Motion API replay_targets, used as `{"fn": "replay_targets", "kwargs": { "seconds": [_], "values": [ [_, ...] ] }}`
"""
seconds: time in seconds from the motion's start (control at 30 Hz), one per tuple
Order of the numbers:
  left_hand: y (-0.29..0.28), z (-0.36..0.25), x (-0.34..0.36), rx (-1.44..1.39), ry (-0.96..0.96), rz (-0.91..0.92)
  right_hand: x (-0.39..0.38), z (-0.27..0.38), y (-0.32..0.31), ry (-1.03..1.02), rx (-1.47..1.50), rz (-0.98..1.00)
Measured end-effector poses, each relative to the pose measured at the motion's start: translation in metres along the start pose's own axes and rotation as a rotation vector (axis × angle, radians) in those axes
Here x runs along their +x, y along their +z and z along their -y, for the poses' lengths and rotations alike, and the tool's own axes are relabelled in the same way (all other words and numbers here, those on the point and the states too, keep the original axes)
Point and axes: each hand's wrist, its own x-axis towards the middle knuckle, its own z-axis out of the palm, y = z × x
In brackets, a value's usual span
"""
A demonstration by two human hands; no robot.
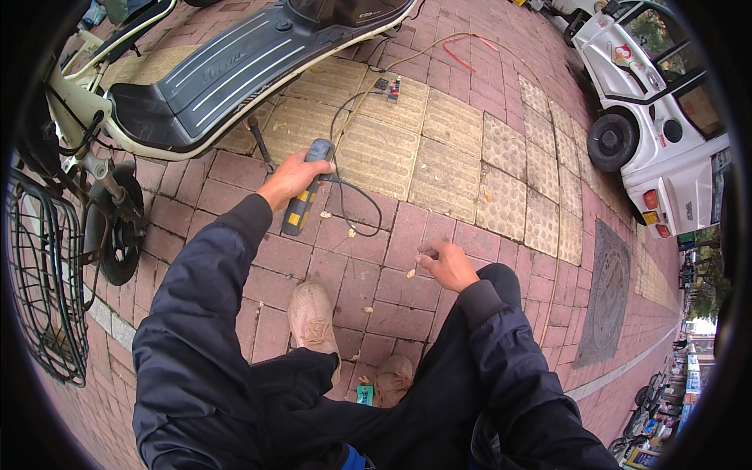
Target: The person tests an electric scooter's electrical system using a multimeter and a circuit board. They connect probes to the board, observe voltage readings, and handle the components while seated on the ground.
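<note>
My left hand (294, 178) is closed around a long dark-grey and yellow handheld device (299, 210), held above the brick paving. A thin black cable (378, 211) loops beside it. My right hand (446, 265) hovers in front of my right knee, its fingers curled together toward the thumb. Whatever they may hold is too small to make out. Beyond the device, a small red and black part (394, 89) lies on the yellow paving tiles, with a black piece (381, 84) next to it.
A scooter with a dark footboard (219, 70) stands at the far left, near a wire basket (48, 274). A yellowish hose (439, 41) and a red strip (457, 59) cross the paving. At right are a white vehicle (650, 117) and a manhole cover (605, 298). A green packet (365, 395) lies by my shoes.
</note>
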Motion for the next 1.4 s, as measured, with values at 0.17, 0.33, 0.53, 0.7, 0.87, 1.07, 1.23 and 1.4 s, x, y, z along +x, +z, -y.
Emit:
{"fn": "replay_targets", "kwargs": {
  "seconds": [0.17, 0.33, 0.53, 0.7, 0.87, 1.07, 1.23, 1.4],
  "values": [
    [0.0022, -0.0024, -0.0018, -0.024, -0.010, -0.019, -0.0006, 0.0013, -0.0007, 0.024, 0.004, 0.010],
    [0.0024, 0.0009, -0.0001, -0.043, -0.010, -0.023, -0.0005, 0.0043, -0.0018, 0.026, -0.005, 0.018],
    [0.0008, 0.0033, 0.0004, -0.031, -0.007, -0.010, 0.0004, 0.0043, -0.0006, 0.014, -0.012, 0.013],
    [0.0003, -0.0004, -0.0014, 0.000, -0.021, -0.006, 0.0014, 0.0023, -0.0006, 0.014, -0.013, 0.016],
    [0.0018, -0.0027, -0.0020, -0.009, -0.011, 0.004, 0.0015, -0.0005, -0.0001, 0.013, -0.010, 0.019],
    [0.0032, -0.0001, -0.0006, -0.016, -0.018, -0.016, 0.0030, -0.0035, 0.0010, 0.000, -0.007, 0.023],
    [0.0021, 0.0031, 0.0002, -0.025, -0.011, -0.021, 0.0036, -0.0030, 0.0019, -0.011, -0.013, 0.010],
    [0.0024, 0.0034, -0.0003, -0.037, -0.010, -0.029, 0.0039, -0.0023, 0.0013, -0.008, -0.010, 0.017]
  ]
}}
